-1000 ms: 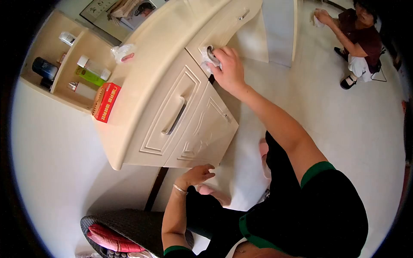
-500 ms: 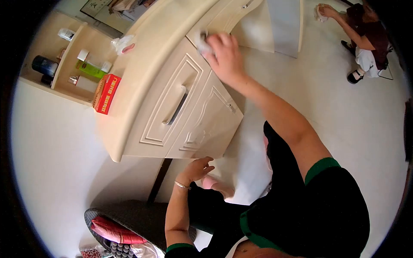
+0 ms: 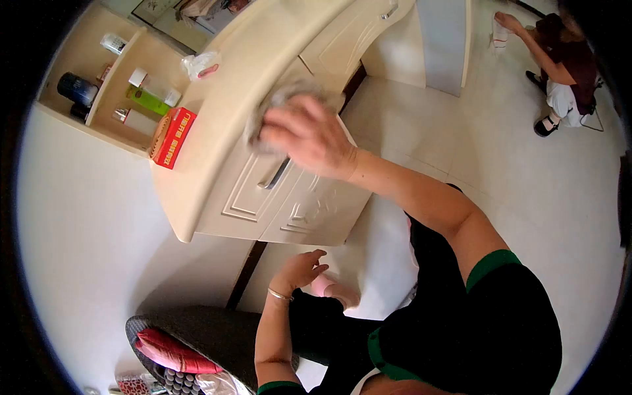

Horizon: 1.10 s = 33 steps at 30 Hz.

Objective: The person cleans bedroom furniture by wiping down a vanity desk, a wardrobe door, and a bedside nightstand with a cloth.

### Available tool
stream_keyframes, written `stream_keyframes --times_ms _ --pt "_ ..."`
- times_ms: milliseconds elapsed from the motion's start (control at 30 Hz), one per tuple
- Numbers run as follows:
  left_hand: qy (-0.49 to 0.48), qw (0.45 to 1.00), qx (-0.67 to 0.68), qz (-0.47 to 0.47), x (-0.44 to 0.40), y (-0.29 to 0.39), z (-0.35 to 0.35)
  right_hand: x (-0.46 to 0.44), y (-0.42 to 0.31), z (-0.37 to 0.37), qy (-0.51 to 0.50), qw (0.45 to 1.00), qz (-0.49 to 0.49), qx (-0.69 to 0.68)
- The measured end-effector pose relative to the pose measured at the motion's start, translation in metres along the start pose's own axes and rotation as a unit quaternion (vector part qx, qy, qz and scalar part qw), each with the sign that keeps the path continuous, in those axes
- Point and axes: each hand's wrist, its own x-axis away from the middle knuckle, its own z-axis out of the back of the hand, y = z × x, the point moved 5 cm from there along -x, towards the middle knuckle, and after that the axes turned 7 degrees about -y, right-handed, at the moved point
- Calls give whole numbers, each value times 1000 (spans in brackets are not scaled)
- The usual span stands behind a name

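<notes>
Head view, blurred cloth (image 3: 255,126), handle (image 3: 272,175) partly covered

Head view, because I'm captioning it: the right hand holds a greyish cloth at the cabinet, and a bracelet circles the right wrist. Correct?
No: the bracelet is on the wrist of the left hand, as the head view shows. The right hand holds a greyish cloth at the cabinet.

Right hand (image 3: 308,136), grey cloth (image 3: 295,90) moved from adjoining panel (image 3: 355,41) to nearer drawer front (image 3: 245,192).
</notes>
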Motion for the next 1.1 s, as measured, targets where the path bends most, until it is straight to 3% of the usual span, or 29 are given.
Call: stream_keyframes --times_ms 100,200,300,367,433,467,500,600,667,700,767,800,867,900,967,1000,1100 --pt "9 999 50 -14 2 -7 -3 6 43 -1 2 999 2 34" --pt "28 996 74 -31 9 -8 -4 14 104 9 48 969 -231 66" --pt "43 996 53 -57 18 1 -2 42 107 0 2 951 -292 100" --pt "21 997 48 -60 16 -2 -6 69 90 -7 -43 962 -255 90" --pt "4 996 81 -24 13 -2 -2 104 79 -18 -67 958 -278 -4" --pt "3 998 69 -10 12 2 3 128 91 -28 -100 922 -372 -42" --pt "2 997 72 -9 10 2 3 149 94 -30 -103 921 -372 -43" --pt "23 994 99 -27 9 3 10 185 117 -38 -169 843 -493 -130" --pt "34 995 85 -29 12 7 14 174 139 -30 -22 755 -617 -221" --pt "48 996 67 -31 13 8 18 153 140 -22 12 801 -556 -219" --pt "43 995 83 -32 14 8 19 94 108 7 54 827 -442 -342" --pt "38 994 95 -34 14 7 18 92 100 5 51 825 -445 -345" --pt "30 994 96 -31 11 -1 11 83 76 3 -32 920 -327 -214" --pt "25 995 91 -33 9 -4 9 92 67 -1 -34 918 -330 -218" --pt "9 995 92 -22 9 -5 10 113 33 -17 -124 980 -149 -40" --pt "5 995 97 -14 11 -4 10 124 24 -21 -157 969 -155 -115" --pt "5 993 119 -14 13 -6 9 145 11 -23 -217 950 -184 -131"
